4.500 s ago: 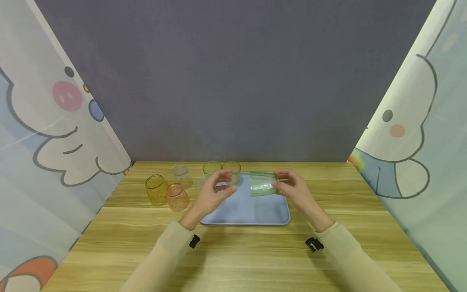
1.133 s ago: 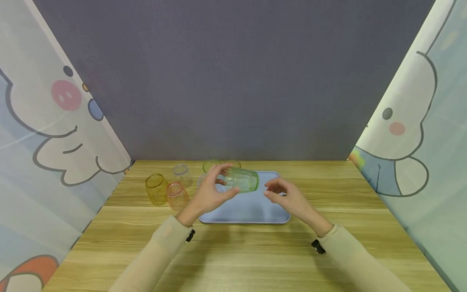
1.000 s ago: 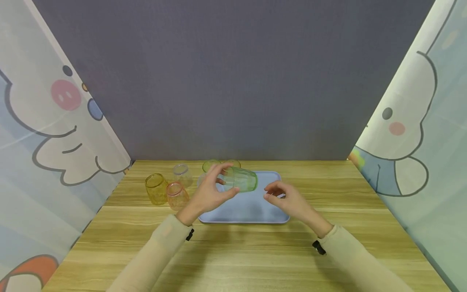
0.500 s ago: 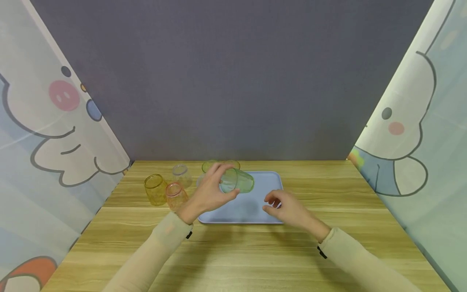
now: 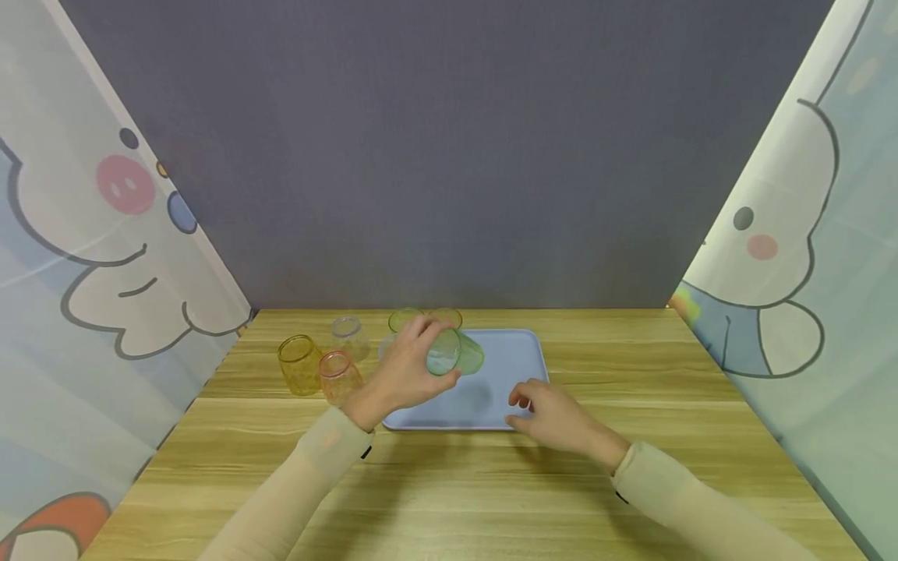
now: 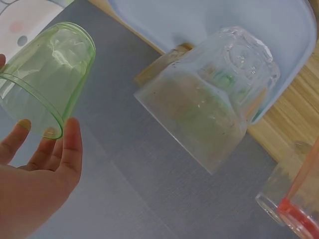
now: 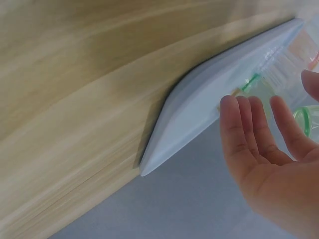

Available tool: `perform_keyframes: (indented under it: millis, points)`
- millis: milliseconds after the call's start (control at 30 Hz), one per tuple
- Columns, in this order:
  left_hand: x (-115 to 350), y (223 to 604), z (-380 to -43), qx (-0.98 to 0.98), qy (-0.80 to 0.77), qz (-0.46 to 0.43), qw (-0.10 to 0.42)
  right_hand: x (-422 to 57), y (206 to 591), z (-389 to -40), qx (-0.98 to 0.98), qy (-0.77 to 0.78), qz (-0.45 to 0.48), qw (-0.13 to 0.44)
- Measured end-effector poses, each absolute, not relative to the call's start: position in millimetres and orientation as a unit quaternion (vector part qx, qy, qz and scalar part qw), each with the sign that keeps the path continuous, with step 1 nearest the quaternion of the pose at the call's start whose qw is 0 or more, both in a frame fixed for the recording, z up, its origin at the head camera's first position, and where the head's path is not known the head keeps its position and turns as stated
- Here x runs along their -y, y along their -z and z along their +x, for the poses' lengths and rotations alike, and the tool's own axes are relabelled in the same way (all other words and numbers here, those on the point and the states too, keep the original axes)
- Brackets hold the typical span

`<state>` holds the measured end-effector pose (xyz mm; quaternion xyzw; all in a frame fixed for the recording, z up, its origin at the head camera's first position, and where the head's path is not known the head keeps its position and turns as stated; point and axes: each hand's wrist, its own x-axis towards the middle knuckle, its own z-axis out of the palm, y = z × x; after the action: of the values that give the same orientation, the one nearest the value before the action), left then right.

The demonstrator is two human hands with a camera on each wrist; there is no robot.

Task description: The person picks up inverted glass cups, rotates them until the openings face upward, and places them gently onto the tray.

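My left hand [image 5: 403, 374] grips a green glass [image 5: 471, 354] near its rim, above the tray. The glass lies tilted, its mouth towards the palm and its base pointing right. In the left wrist view, fingertips hold the rim of the green glass [image 6: 55, 74]. My right hand [image 5: 557, 417] hovers by the front right corner of the pale blue tray [image 5: 515, 358], fingers loosely bent, holding nothing. The right wrist view shows the right hand [image 7: 279, 169] with its fingers apart from the glasses. A clear glass [image 6: 204, 99] on the tray is mostly hidden in the head view.
Left of the tray, an amber glass [image 5: 300, 366], a pink glass [image 5: 340, 378] and a clear glass [image 5: 351, 336] stand on the wooden table [image 5: 463, 499]. Behind my left hand show the rims of a green glass [image 5: 405, 319] and a yellowish glass [image 5: 447, 316]. A grey panel [image 5: 449, 156] rises behind.
The green glass passed from my right hand to my left. Over the last second its mouth has turned towards me, and my right hand has moved down, nearer the tray's front edge.
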<state>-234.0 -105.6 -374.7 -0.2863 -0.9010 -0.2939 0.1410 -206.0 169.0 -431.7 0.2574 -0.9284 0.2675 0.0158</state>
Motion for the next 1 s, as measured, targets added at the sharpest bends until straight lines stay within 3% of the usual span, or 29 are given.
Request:
perform_keyframes:
  millis: [267,1000]
  points:
    - [104,382,-239,0.903,0.270,-0.296,0.154,-167,434,-202,0.938,-0.224,0.264,0.010]
    - [101,388,-246,0.924,0.211,-0.292,0.126,-166,450,-202,0.949,-0.178,0.258,-0.012]
